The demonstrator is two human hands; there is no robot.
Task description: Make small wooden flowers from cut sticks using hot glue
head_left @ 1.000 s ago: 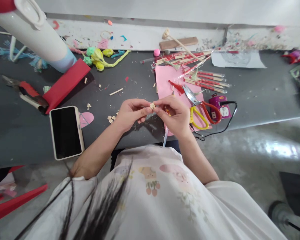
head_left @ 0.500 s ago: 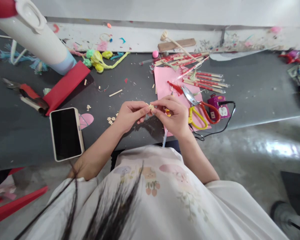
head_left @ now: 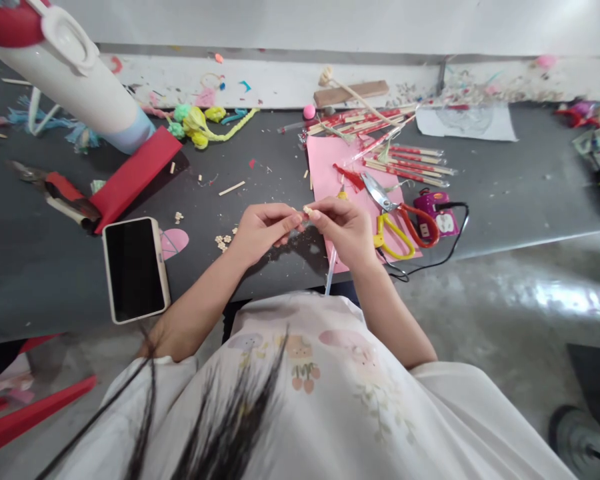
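Over the dark table, my two hands meet at the fingertips. My right hand [head_left: 347, 230] pinches a small cream flower-shaped piece [head_left: 307, 210] between thumb and forefinger. Beside it, my left hand [head_left: 267, 232] is closed, thumb against forefinger; whether it grips the same piece or something else is hidden. Several similar small cream flower pieces [head_left: 223, 241] lie just left of my left hand, with a few more [head_left: 179, 217] near the phone. A glue gun's yellow nozzle [head_left: 343, 193] shows behind my right hand, the rest mostly covered.
Right of my hands, scissors [head_left: 403, 217] with orange and yellow handles lie on pink paper [head_left: 325, 157], beside a purple power socket [head_left: 437, 210]. Wrapped red-and-cream sticks [head_left: 405, 167] lie behind. On the left are a phone [head_left: 135, 270], red box [head_left: 135, 177], pliers [head_left: 60, 190] and bottle [head_left: 75, 80].
The cream piece has shifted slightly up and right, and now shows at my right fingertips. At the back right, a white sheet with a drawing now lies flatter and nearer.
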